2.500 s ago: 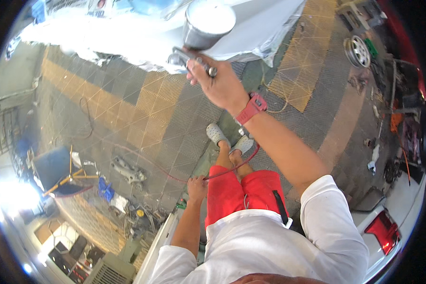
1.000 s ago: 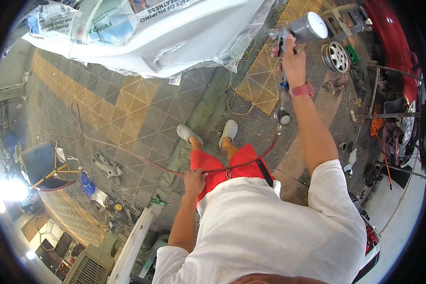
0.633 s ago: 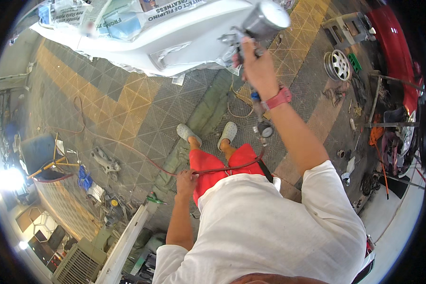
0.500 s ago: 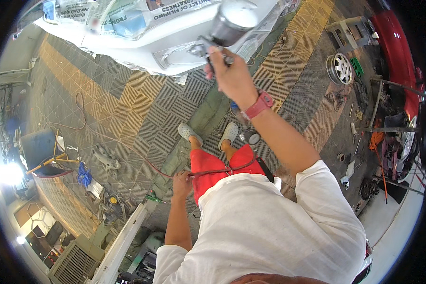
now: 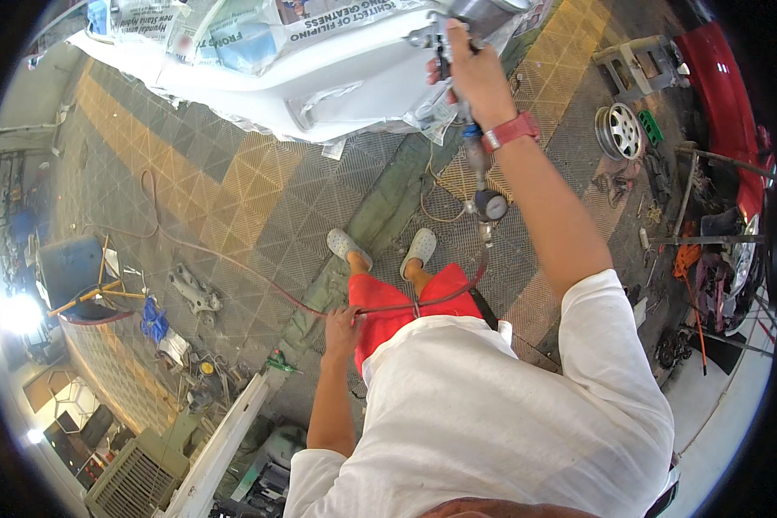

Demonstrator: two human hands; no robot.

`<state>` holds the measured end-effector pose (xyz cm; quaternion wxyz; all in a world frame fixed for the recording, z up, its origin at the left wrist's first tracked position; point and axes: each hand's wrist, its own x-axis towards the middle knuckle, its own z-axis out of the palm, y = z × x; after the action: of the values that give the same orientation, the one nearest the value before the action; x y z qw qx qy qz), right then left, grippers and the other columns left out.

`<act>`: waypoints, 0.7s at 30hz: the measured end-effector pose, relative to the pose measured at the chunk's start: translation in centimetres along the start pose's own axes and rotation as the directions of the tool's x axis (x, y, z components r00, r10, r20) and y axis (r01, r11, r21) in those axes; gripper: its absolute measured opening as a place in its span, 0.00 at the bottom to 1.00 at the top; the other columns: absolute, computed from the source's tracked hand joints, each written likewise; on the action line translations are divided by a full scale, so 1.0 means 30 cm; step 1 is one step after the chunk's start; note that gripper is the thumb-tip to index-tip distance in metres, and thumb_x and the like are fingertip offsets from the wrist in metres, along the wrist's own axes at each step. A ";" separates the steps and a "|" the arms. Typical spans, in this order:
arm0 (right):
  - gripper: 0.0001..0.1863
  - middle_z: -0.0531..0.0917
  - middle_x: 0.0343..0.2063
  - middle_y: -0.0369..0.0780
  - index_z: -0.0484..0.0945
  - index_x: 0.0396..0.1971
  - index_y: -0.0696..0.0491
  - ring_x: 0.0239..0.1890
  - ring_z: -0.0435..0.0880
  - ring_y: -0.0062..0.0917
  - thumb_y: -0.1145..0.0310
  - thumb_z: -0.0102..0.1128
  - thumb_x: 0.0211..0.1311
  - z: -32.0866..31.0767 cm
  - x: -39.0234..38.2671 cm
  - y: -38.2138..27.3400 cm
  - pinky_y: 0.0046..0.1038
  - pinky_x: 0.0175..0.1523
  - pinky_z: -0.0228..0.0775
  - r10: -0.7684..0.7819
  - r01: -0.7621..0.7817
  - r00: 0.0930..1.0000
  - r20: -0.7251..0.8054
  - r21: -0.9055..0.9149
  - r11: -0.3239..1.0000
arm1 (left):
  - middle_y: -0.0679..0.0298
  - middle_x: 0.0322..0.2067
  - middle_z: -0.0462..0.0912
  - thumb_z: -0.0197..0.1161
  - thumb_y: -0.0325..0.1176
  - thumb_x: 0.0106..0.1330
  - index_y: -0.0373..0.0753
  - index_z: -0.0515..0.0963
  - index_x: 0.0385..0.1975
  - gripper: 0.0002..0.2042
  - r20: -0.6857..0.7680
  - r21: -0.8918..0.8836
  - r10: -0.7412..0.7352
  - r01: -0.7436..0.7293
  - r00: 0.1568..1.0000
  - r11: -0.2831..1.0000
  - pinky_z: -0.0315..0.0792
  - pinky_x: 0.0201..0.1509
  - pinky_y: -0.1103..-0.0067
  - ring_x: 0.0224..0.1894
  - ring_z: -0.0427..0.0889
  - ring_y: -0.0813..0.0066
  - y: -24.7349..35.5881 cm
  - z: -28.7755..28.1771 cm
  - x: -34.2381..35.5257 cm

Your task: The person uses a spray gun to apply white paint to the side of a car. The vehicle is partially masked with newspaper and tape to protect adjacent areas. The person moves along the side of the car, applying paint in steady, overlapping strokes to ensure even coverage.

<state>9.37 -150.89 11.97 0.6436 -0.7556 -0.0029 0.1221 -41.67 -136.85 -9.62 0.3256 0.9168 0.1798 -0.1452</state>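
My right hand (image 5: 482,85) is wrapped round a metal spray gun (image 5: 441,41) at the top of the view, with a silver cup (image 5: 492,10) above it. Below its handle hang a blue-ringed fitting and a round pressure gauge (image 5: 492,205). From there a red air hose (image 5: 414,309) loops across my thighs to my left hand (image 5: 343,331), whose fingers are closed on it. The gun's nozzle points left, close to a white car body panel (image 5: 276,93). Newspaper (image 5: 354,24) and clear plastic mask the area above the panel.
The hose trails left over the patterned floor. A wheel rim (image 5: 619,131), a grey plastic part (image 5: 637,67), a red body panel (image 5: 723,95) and a metal rack (image 5: 708,241) stand on the right. At left are a blue container (image 5: 69,269) and a metal arm part (image 5: 194,289).
My right hand has moved the spray gun up and to the right, bringing its gauge out from beside my forearm. My left hand has shifted slightly with the hose.
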 end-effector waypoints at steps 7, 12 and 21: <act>0.28 0.85 0.22 0.40 0.79 0.36 0.58 0.21 0.86 0.23 0.45 0.49 0.77 -0.252 0.110 0.055 0.25 0.17 0.68 0.002 0.002 0.984 -0.180 0.019 1.000 | 0.54 0.37 0.82 0.68 0.37 0.66 0.44 0.84 0.45 0.10 0.030 0.011 0.065 -0.065 0.997 0.998 0.72 0.52 0.58 0.44 0.79 0.50 0.077 -0.036 0.079; 0.27 0.84 0.21 0.39 0.79 0.34 0.58 0.21 0.84 0.22 0.47 0.48 0.77 -0.392 0.114 0.116 0.27 0.18 0.68 -0.011 0.017 0.933 -0.359 0.014 1.000 | 0.54 0.37 0.83 0.68 0.37 0.66 0.44 0.84 0.45 0.10 0.031 0.034 0.047 -0.048 0.998 0.998 0.72 0.52 0.57 0.45 0.79 0.49 0.082 -0.048 0.083; 0.27 0.84 0.21 0.37 0.81 0.39 0.60 0.21 0.83 0.19 0.48 0.49 0.79 -0.252 0.043 0.209 0.24 0.18 0.71 -0.013 0.057 0.923 -0.385 0.103 0.993 | 0.53 0.35 0.85 0.68 0.36 0.65 0.44 0.85 0.45 0.11 0.064 0.124 -0.066 0.057 0.996 0.991 0.72 0.51 0.58 0.44 0.80 0.47 -0.107 -0.037 -0.027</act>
<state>11.09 -159.12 6.71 0.6751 -0.7274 0.1165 -0.0397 -43.60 -134.01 -10.23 0.2703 0.9235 0.1876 -0.1970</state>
